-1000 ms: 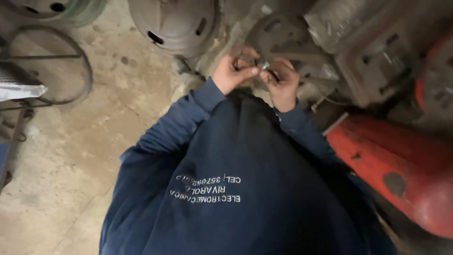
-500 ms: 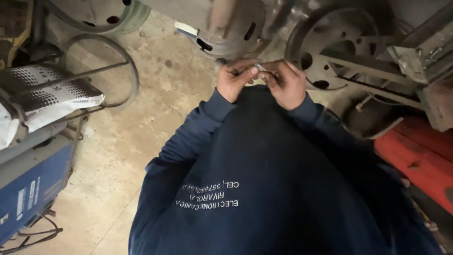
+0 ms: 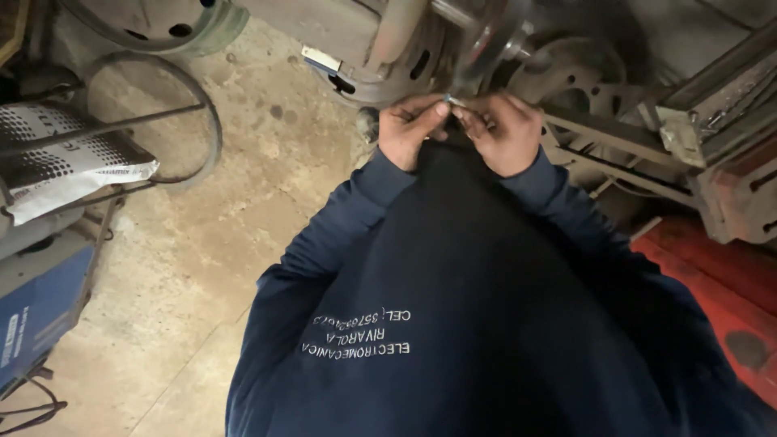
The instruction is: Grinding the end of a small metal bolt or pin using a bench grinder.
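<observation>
your left hand [image 3: 411, 128] and right hand [image 3: 503, 133] stay pinched together on a small shiny metal piece [image 3: 453, 101], now raised nearer the grey metal drum [image 3: 380, 48] above the concrete floor [image 3: 186, 267].

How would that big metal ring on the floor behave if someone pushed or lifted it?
The metal ring looks like a thin steel hoop lying flat on the concrete floor, so it would probably scrape and slide rather than roll. It seems stiff, not floppy, since it keeps an even curve. A straight bar lies across it, which might snag or shift if the ring moves.
</observation>
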